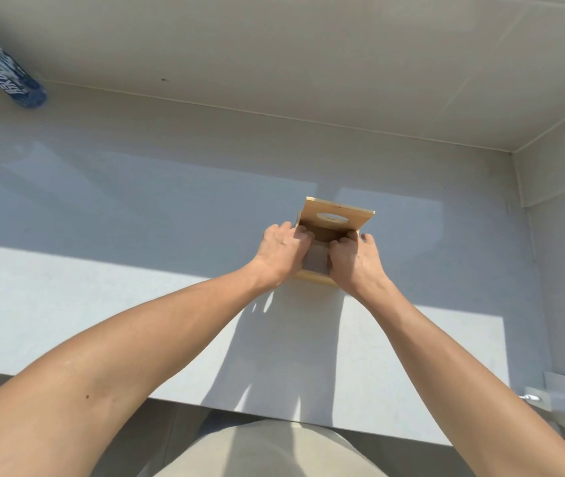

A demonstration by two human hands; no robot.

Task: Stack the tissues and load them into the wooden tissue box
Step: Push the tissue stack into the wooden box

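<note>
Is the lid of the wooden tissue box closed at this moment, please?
No, the lid stands raised behind the open wooden tissue box, both hands inside.

wooden tissue box (315,278) open, lid (338,215) up, tissues (315,261) inside.

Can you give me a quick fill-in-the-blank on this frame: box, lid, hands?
1. The lid of the wooden tissue box is ____.
2. The opening cut in the lid is ____ in shape.
3. The left hand and right hand both have their fingers ____ the box.
4. The blue bottle lies at the far ____ of the white table.

Missing words: open; oval; inside; left
</note>
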